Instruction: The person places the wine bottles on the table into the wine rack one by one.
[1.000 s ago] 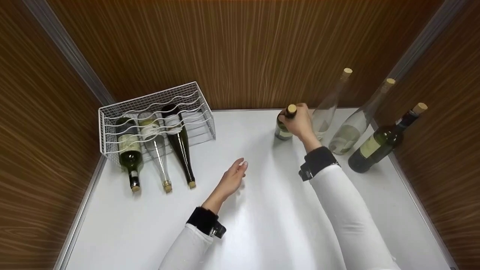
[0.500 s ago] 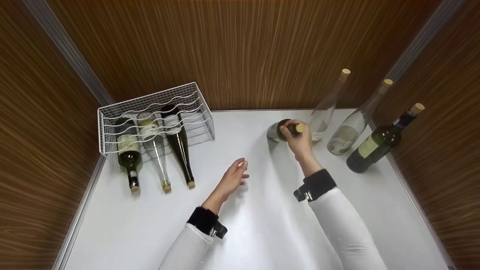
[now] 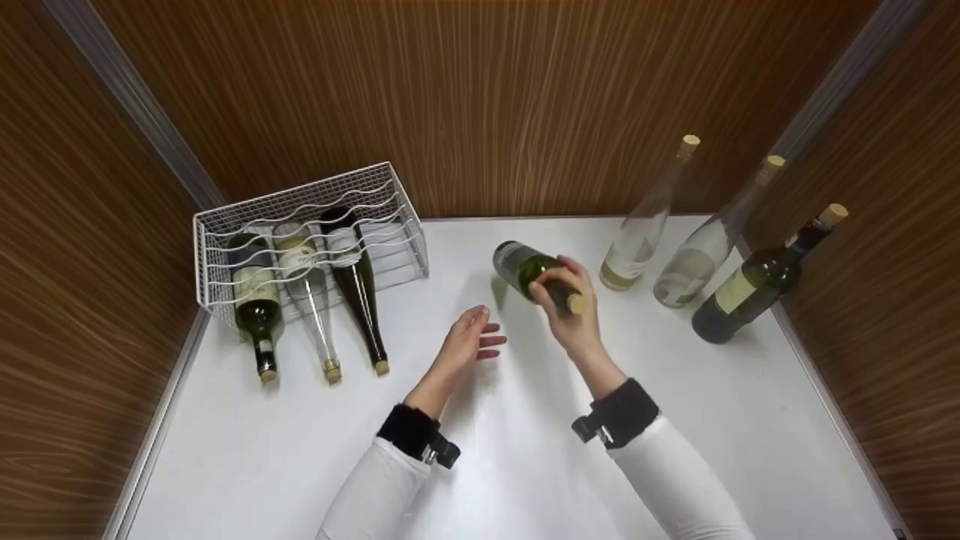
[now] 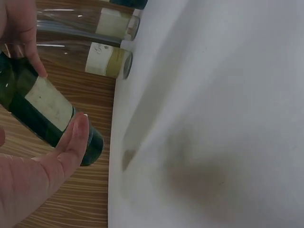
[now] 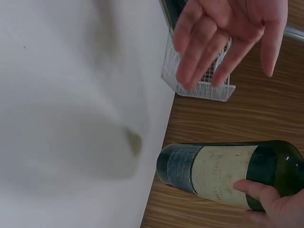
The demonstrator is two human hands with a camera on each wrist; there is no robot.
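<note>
Right hand grips green bottle by the neck, fingers curled round it near the cork, bottle lifted off the white table and tipped almost level, base pointing up-left toward the wire rack. A second ago the same bottle stands upright at the back of the table beside the clear bottles, hand on its top; half a second ago it is already leaning; now it sits nearer the table's middle, well apart from that row. Right wrist view shows the label side and fingertips on the glass. Left hand hovers over the table, fingers spread and loose, holding nothing, just left of the bottle; it has shifted slightly toward it and opened wider. Left wrist view puts a fingertip close under the bottle body, contact unclear. Unchanged: three bottles lying in the rack, two clear bottles and a dark bottle standing at back right
</note>
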